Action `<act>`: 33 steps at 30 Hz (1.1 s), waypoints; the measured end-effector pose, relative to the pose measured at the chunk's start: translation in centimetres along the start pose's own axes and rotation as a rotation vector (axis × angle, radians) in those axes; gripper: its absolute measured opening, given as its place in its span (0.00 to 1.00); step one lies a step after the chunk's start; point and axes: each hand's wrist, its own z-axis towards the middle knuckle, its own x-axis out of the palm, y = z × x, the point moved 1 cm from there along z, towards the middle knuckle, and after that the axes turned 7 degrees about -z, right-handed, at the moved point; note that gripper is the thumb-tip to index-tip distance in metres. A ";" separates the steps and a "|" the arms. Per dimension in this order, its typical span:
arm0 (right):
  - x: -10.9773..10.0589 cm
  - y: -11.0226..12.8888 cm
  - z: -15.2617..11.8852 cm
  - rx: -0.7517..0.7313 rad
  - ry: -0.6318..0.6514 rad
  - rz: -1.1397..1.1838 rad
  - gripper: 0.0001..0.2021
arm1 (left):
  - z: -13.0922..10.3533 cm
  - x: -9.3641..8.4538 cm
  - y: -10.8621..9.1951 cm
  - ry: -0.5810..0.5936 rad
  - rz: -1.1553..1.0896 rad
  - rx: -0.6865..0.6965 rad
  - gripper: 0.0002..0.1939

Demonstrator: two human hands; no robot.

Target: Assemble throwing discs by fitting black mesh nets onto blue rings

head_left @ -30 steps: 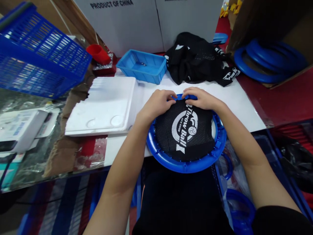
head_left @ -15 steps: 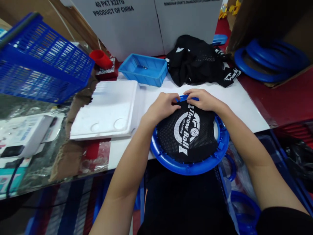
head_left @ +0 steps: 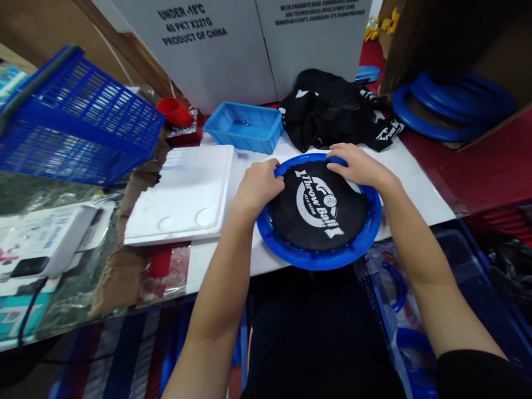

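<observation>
A round blue plastic ring (head_left: pixel 324 262) lies on the white table sheet, its near edge over the table's front. Black mesh fabric (head_left: pixel 286 221) printed "Throw Ball" spans most of it, with a gap along the right side. My left hand (head_left: pixel 262 185) grips the ring's upper left, fingers bent over the rim. At the upper right, my right hand (head_left: pixel 353 163) has its fingers curled over the rim and the mesh edge. A pile of black printed mesh (head_left: pixel 328 111) lies just beyond the ring.
A light blue bin (head_left: pixel 245 130) holds a small metal piece. Left of it are a white foam block (head_left: pixel 183 194), a red cup (head_left: pixel 174 112) and a tilted blue basket (head_left: pixel 83 122). Blue rings (head_left: pixel 440 124) lie in a carton at right. White cartons (head_left: pixel 216 61) stand behind.
The ring and mesh have turned, so the print now slants down to the right. My hands have moved apart along the rim, from the top to its left and right.
</observation>
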 end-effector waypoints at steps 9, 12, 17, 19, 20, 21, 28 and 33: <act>-0.9 0.6 -0.9 0.027 0.126 -0.079 0.10 | -1.0 -0.9 -2.8 -0.009 0.007 0.164 0.12; 0.0 1.2 -1.1 -0.039 0.152 -0.063 0.11 | -0.9 0.5 -4.3 0.158 -0.108 0.484 0.14; 0.0 2.4 -1.1 -0.153 0.278 0.091 0.11 | -1.3 2.3 -5.2 0.452 -0.093 0.549 0.22; -1.0 2.5 -1.1 -0.112 0.288 0.122 0.14 | -1.6 2.2 -5.4 0.439 0.020 0.512 0.25; -1.4 2.5 -1.2 -0.091 0.291 0.125 0.16 | -1.8 2.1 -5.6 0.407 0.090 0.485 0.27; -1.8 2.4 -1.4 -0.070 0.296 0.121 0.17 | -2.0 1.9 -5.8 0.365 0.162 0.441 0.29; -0.9 1.4 -2.0 0.037 0.344 0.024 0.26 | -2.7 0.4 -6.2 0.253 0.344 0.091 0.39; 0.6 2.3 -1.5 -0.008 0.322 -0.022 0.23 | -1.3 -0.7 -4.0 0.363 -0.004 0.228 0.12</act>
